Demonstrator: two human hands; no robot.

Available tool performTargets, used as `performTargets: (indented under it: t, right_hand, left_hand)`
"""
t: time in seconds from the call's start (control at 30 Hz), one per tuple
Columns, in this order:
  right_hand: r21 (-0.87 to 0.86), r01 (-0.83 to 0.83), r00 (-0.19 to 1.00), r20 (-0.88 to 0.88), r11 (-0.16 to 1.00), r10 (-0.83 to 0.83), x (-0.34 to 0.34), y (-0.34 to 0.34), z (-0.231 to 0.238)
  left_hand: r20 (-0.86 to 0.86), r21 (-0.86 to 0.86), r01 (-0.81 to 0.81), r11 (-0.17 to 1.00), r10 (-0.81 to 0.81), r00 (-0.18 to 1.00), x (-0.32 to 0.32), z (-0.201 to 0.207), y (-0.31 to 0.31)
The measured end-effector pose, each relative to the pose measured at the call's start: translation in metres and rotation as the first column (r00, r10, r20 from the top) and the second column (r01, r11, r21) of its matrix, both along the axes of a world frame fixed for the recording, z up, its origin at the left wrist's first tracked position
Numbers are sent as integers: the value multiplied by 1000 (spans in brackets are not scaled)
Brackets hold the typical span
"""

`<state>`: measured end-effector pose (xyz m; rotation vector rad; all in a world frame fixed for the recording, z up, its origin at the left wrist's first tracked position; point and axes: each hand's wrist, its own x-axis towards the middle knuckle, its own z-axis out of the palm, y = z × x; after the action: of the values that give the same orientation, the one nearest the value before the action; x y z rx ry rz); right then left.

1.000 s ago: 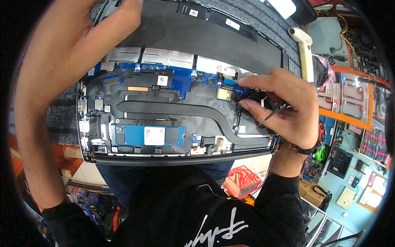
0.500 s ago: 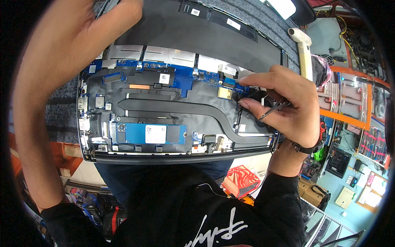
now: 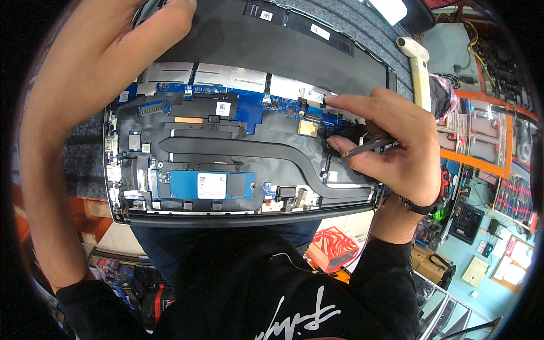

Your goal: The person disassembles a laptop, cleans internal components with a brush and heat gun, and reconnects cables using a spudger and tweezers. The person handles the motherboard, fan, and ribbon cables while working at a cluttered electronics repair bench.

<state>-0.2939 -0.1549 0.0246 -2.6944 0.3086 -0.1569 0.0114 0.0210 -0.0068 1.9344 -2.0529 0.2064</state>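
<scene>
A laptop [image 3: 272, 48] lies in front of me with its bottom cover off and its inside exposed. A blue stick-shaped drive [image 3: 238, 186] with a white label sits near its front edge, and a black heat pipe [image 3: 243, 146] curves behind it. My left hand [image 3: 130, 56] grips the far left edge, thumb over the laptop; its other fingers are cut off by the picture's top. My right hand [image 3: 405, 150] holds dark tweezers [image 3: 365, 149] across its palm. Its thumb and index finger stand apart beside the blue circuit board [image 3: 249, 107], the index tip near a small connector.
The laptop rests on a ribbed grey mat [image 3: 85, 156]. A cream pipe-shaped tool [image 3: 418, 68] lies to its right. Orange-framed shelves [image 3: 470, 161] with parts stand farther right, and a red patterned box [image 3: 331, 249] is below, near my right forearm.
The laptop has shifted slightly left and toward me. The tweezers have swung in my right hand, their tips now further left, and its index finger has moved slightly left and away.
</scene>
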Motion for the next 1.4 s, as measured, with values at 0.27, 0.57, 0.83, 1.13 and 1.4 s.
performTargets:
  t: [0.27,0.57,0.83,1.13,1.4]
  right_hand:
    - [76,-47,995,-85,996,54,-1,-8,8]
    - [36,-51,998,-46,998,52,0,-7,4]
    - [23,-73,996,-51,997,74,2,-7,6]
    - [38,-61,998,-15,997,61,-1,-7,3]
    - [34,-56,998,19,998,56,-2,-11,10]
  left_hand:
    - [-5,0,-4,1000,4,1000,2,-1,1]
    - [-10,1,-4,1000,4,1000,2,-3,0]
    - [-7,7,-3,1000,3,1000,3,-3,-1]
    - [-10,10,8,1000,-8,1000,5,-6,-6]
    - [0,13,-5,1000,5,1000,5,0,-2]
